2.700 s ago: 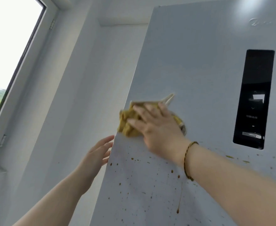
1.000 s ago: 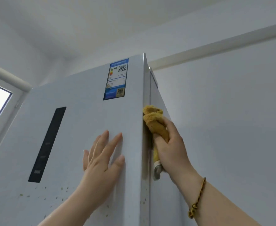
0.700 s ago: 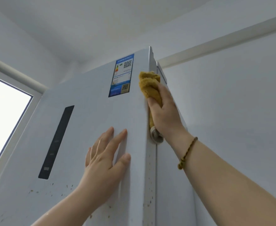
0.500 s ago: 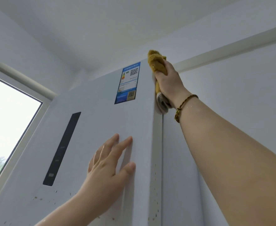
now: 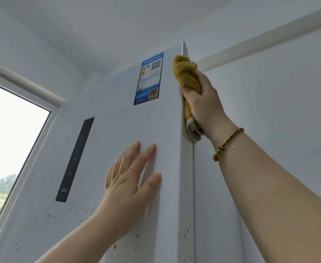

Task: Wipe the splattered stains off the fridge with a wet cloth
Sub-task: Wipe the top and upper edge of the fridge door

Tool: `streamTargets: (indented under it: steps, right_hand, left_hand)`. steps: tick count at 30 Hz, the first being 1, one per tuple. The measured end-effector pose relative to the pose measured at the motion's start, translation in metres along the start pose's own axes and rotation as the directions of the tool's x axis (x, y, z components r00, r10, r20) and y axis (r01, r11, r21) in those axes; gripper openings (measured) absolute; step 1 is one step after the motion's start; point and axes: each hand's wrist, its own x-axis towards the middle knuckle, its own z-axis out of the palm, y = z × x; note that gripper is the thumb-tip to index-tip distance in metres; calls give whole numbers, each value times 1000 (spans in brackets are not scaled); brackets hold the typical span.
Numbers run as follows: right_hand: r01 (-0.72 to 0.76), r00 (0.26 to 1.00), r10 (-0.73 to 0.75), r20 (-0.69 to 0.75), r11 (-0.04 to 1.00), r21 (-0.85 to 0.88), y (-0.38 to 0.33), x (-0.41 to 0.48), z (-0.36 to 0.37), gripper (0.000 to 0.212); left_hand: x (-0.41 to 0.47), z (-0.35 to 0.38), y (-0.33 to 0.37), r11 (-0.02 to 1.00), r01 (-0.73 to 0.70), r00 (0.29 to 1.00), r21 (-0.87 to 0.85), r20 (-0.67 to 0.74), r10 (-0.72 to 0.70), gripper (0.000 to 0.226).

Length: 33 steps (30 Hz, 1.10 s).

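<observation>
The crumpled mustard-yellow terry cloth (image 5: 186,76) is bunched into a long roll, with a pale grey end showing below the palm. The right hand (image 5: 203,105) curls round it and presses it on the right front edge of the tall white fridge (image 5: 116,130), near the top corner, just right of the blue energy label (image 5: 149,78). The left hand (image 5: 129,186) lies flat, fingers straight, on the door lower down. Brown splatter specks (image 5: 185,231) dot the edge strip and the door below both hands. Right of the edge lie the fridge's side and a white wall (image 5: 279,92). The roll's long axis follows the edge, yellow end pointing up.
</observation>
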Motion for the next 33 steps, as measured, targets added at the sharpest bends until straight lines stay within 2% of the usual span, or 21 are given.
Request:
streamTargets:
  steps: [3, 9, 11, 17, 20, 24, 26, 30, 33]
  right_hand:
    - [1, 999, -2, 45, 1000, 22, 5, -22, -11, 42]
    - [22, 989, -27, 145, 999, 40, 24, -157, -13, 41]
    - [-3, 981, -4, 193, 999, 36, 22, -174, -17, 40]
    - [-120, 970, 116, 213, 993, 5, 12, -134, -30, 39]
    - [-129, 972, 125, 198, 992, 5, 12, -161, -28, 39]
    - [-59, 949, 59, 309, 998, -11, 13, -220, -36, 42]
    - [-92, 931, 90, 354, 996, -9, 14, -210, -43, 45]
    - [-104, 961, 112, 254, 994, -46, 11, -149, -39, 40]
    - [-134, 973, 135, 189, 991, -17, 13, -142, -27, 38]
  left_hand:
    - [-5, 2, -3, 999, -37, 999, 40, 19, 36, 49]
    - [-4, 5, -7, 997, -71, 997, 26, -18, 71, 48]
    - [-4, 5, -7, 997, -76, 997, 22, -17, 76, 48]
    - [-5, 2, -4, 999, -54, 998, -6, 21, 54, 40]
    - [-20, 1, -7, 997, -72, 997, -38, 22, 73, 40]
    - [-38, 5, -14, 996, -81, 996, -44, 28, 82, 47]
    - [-37, 8, -14, 996, -77, 997, -47, 10, 78, 46]
    - [-34, 7, -14, 998, -64, 998, -29, 24, 64, 45]
    - [-34, 7, -13, 998, -61, 998, -30, 22, 61, 44]
